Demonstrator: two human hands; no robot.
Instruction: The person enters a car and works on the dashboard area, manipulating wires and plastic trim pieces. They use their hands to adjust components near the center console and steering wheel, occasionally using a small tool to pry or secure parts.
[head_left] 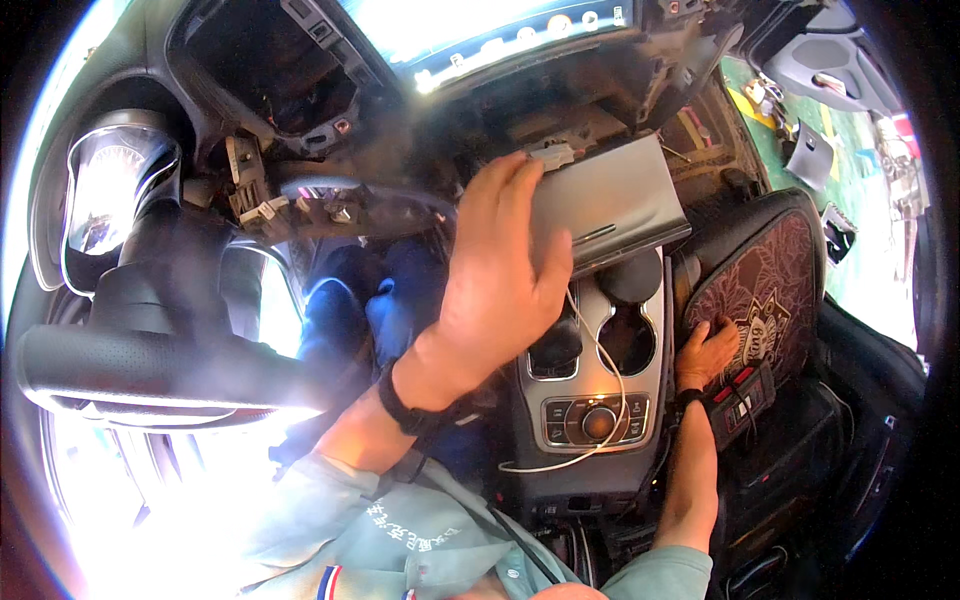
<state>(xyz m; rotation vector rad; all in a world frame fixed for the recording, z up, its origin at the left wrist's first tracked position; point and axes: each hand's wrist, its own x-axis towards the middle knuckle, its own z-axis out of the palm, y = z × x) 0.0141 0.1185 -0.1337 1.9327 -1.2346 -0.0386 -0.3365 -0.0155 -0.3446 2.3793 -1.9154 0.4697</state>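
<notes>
My left hand (503,275) grips the left end of a satin-grey console cover (615,195) with a narrow slot near its front edge. The fingers lie over its upper left corner, and the thumb presses at its near left side. This cover stands tilted at the front of the centre console (530,440), above the cup holders (628,338). Down at the right, my right hand (708,355) rests with fingers apart on the dark floral-patterned passenger seat (770,265). A black device with a small display (742,405) lies just beside that hand.
A white cable (612,365) loops across the console past the rotary dial (598,424). The steering wheel (150,370) fills the left side. Above are a lit screen (510,45) and a bare dashboard opening (265,75). Loose trim (810,155) lies on the green floor outside.
</notes>
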